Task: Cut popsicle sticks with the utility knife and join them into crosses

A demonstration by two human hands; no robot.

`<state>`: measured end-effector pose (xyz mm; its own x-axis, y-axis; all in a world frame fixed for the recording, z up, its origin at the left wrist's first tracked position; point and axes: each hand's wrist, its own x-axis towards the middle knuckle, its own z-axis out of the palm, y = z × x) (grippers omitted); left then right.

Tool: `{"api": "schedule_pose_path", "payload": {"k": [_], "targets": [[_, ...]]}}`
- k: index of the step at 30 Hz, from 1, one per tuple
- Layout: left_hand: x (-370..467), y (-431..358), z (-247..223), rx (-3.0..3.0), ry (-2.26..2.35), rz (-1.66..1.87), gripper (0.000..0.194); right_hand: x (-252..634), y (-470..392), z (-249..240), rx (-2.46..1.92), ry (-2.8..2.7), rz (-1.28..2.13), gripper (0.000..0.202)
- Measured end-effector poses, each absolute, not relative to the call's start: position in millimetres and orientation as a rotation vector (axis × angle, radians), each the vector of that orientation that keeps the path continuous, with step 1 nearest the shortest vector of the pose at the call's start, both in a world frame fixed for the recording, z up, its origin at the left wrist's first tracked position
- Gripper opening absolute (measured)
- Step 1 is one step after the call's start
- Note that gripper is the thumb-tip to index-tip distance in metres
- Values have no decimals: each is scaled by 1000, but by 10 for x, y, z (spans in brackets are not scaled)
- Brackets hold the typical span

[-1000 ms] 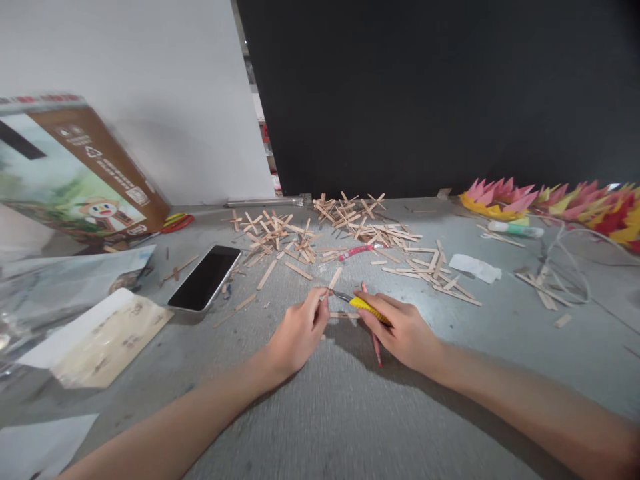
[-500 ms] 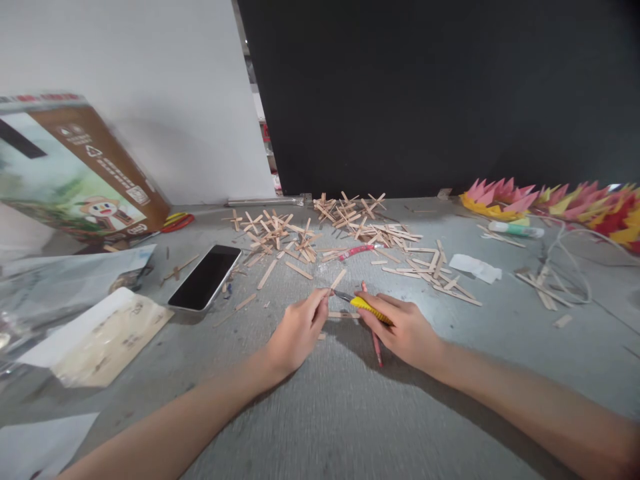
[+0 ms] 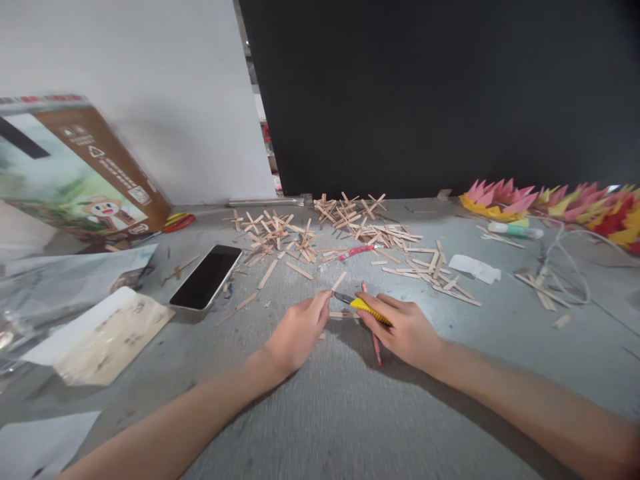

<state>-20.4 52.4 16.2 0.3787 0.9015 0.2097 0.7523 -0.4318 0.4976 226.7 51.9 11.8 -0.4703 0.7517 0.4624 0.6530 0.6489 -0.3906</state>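
Wooden stick (image 3: 339,280) sits in left grip (image 3: 300,331), knife (image 3: 371,311) in right grip (image 3: 409,333).

We hold our left hand (image 3: 299,331) in a pinch just left of the yellow cutter (image 3: 371,311) and curl our right hand (image 3: 411,330) around it, left forearm (image 3: 190,410) and right forearm (image 3: 525,400) slanting outward either side.
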Motion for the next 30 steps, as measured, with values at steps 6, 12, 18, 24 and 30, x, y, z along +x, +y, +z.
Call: {"api": "schedule_pose_path", "payload": {"k": [6,12,18,24,30], "targets": [[-186,528,130,2432,1467,533,28,2230,526,147,-1092,-2181,431,31],[-136,497,263,2111,1491,580,25,2255,518,120,-1087,-2010,491,31],[-119,472,275,1845,1318,815,20,2255,505,154,-1018,-2041,448,31],[-60,460,254,1629,1205,937,23,2239,495,182,-952,-2070,429,32],[-67,453,271,1656,1198,925,22,2235,497,160,-984,-2059,403,30]]}}
